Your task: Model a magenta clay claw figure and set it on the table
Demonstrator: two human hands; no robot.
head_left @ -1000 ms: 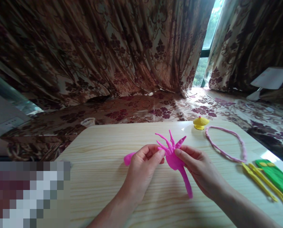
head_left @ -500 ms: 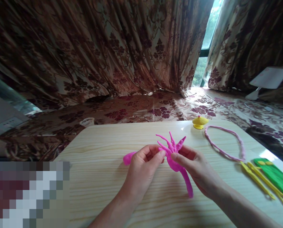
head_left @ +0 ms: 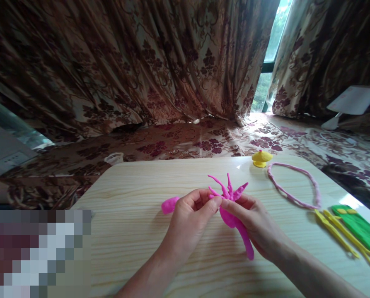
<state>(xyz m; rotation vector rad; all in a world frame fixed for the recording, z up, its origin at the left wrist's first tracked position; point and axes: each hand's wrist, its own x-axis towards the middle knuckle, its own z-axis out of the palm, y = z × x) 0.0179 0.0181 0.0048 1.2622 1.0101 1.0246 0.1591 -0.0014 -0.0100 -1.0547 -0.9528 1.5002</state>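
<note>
Between my hands, above the table, is a bright pink clay figure (head_left: pixel 228 217) shaped like a hand, with thin finger-like strands fanning out at the top and a long strip hanging below. My right hand (head_left: pixel 253 219) grips its body from the right, thumb across the front. My left hand (head_left: pixel 194 217) pinches the base of the strands on the left side; the thumb tips nearly meet there. Behind my left hand a thick pink clay piece (head_left: pixel 169 205) lies on the table, partly hidden by that hand.
The pale wood-grain table (head_left: pixel 131 248) carries a small yellow clay shape (head_left: pixel 262 158) at its far edge, a pink twisted loop (head_left: pixel 288 198), yellow clay sticks (head_left: pixel 337 234) and a green clay slab (head_left: pixel 361 231) on the right. Beyond stand a white lamp (head_left: pixel 354 100) and patterned curtains (head_left: pixel 172 62).
My left fingers have shifted slightly right, and the thumbs have come closer together on the clay. The pink strands have tilted a little to the right.
</note>
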